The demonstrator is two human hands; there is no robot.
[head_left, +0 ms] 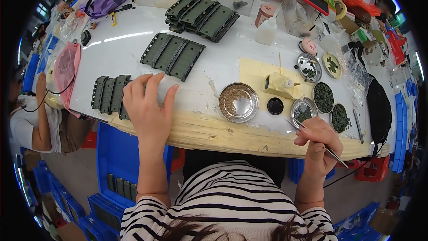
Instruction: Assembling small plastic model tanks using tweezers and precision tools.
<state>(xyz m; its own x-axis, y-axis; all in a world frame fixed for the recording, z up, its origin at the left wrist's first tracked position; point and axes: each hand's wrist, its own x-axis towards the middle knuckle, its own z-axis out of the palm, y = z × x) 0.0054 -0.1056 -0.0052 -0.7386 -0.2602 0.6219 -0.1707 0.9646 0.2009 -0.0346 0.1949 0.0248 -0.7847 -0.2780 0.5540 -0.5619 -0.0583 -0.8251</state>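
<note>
My right hand (pixel 320 139) grips a pair of metal tweezers (pixel 335 156), whose tips point left, by a shallow metal dish of dark green bits (pixel 303 111). At the left, my left hand (pixel 149 104) is open over the right end of a dark green ribbed panel (pixel 107 93) by the table's front edge. Its thumb is spread away from the fingers, and the hand hides part of the panel. Between my hands sits a round metal dish with small tan pieces (pixel 238 102). A small black round cap (pixel 275 105) lies right of it.
Another green panel (pixel 173 56) lies farther back, with a stack of panels (pixel 203 17) behind. Two dark tubs of green bits (pixel 323 97) (pixel 340 118) stand at right, near a wrapped yellowish block (pixel 281 85). A blue crate (pixel 107 145) is below the table's edge; a person (pixel 38 125) sits at left.
</note>
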